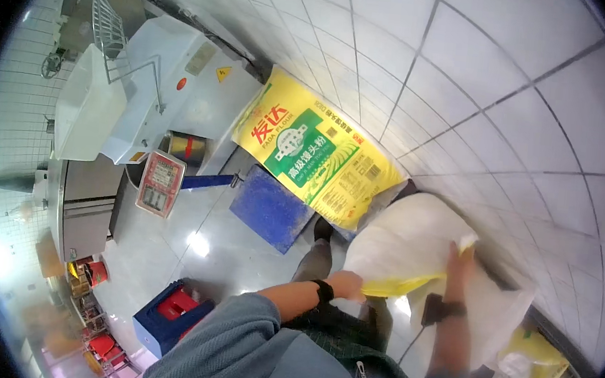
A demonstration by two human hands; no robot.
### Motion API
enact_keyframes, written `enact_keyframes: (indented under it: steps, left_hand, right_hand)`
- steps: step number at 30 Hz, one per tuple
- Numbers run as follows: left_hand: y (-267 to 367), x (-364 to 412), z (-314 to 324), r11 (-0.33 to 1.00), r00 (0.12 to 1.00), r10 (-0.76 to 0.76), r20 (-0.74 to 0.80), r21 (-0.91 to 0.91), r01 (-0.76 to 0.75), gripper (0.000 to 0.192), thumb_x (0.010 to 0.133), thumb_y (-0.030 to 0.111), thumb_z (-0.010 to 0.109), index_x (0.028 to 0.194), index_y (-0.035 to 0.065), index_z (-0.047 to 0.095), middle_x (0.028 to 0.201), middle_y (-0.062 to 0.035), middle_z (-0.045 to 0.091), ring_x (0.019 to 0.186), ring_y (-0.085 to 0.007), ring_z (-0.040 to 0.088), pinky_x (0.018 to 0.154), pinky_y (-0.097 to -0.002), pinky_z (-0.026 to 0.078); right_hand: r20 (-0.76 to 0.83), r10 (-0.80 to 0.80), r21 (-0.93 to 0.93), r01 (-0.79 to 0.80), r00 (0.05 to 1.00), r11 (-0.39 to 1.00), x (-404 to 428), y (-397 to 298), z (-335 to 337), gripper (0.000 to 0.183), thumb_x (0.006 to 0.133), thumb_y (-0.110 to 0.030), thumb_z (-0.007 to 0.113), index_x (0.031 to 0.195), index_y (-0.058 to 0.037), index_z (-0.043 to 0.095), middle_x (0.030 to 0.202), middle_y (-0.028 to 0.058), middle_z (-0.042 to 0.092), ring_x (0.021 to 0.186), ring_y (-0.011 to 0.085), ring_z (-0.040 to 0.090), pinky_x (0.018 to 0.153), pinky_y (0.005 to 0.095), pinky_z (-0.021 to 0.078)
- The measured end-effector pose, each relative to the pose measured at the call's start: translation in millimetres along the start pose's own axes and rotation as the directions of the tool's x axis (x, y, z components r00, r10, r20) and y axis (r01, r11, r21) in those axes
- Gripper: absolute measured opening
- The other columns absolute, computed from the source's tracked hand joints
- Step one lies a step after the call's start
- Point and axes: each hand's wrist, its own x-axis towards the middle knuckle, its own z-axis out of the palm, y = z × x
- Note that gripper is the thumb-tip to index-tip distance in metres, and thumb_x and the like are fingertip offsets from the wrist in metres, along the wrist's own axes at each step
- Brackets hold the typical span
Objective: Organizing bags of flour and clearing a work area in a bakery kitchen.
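Observation:
A white woven sack (pixel 410 237) with a yellow underside or lining lies before me against the tiled wall. My left hand (pixel 347 285) is closed on its near yellow edge, with a black band on that wrist. Farther right, my right hand (pixel 461 259) grips the sack's upper right edge; a dark device with a cable is strapped to that wrist. Beyond the white sack, a full yellow-and-green flour bag (pixel 322 152) leans along the wall, touching neither hand. Part of the white sack material hangs down behind my right forearm.
A blue platform scale (pixel 272 208) with a red-framed display (pixel 161 183) stands on the floor beside the flour bag. A large white machine (pixel 181 84) with a wire guard is at upper left. A blue-and-red box (pixel 173 313) stands lower left; yellow-and-white bags (pixel 534 364) lie lower right.

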Motion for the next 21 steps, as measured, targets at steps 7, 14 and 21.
enact_keyframes:
  steps: [7,14,21]
  left_hand:
    - [-16,-7,8,0.975,0.996,-0.082,-0.047,0.201,0.090,0.025,0.072,0.025,0.051,0.085,0.0078,0.063,0.076,-0.0159,0.062,0.073,-0.0324,0.060,0.065,-0.0431,0.047]
    - [24,-21,-9,0.928,1.000,0.011,-0.025,0.373,-0.001,0.020,0.069,0.017,0.051,0.082,0.0054,0.061,0.071,-0.0162,0.061,0.067,-0.0335,0.060,0.059,-0.0449,0.046]
    - [111,-12,-25,0.863,0.978,0.147,0.149,0.463,-0.201,0.019,0.071,0.015,0.050,0.081,0.0036,0.061,0.070,-0.0165,0.061,0.066,-0.0331,0.061,0.060,-0.0428,0.047]
  right_hand:
    - [0.102,-0.077,0.031,0.074,0.992,0.997,12,-35,16,0.052,0.076,-0.036,0.060,0.121,-0.0124,0.047,0.100,0.0158,0.059,0.092,0.0326,0.057,0.080,0.0379,0.0442]
    - [0.088,-0.044,0.305,0.015,0.995,0.952,23,1,6,0.043,0.076,-0.032,0.060,0.110,-0.0057,0.055,0.098,0.0157,0.061,0.090,0.0315,0.057,0.077,0.0375,0.0443]
    - [0.187,0.297,0.701,-0.339,0.937,0.628,13,77,-58,0.029,0.075,-0.022,0.065,0.097,-0.0042,0.060,0.075,0.0042,0.058,0.059,0.0100,0.049,0.052,0.0251,0.0401]
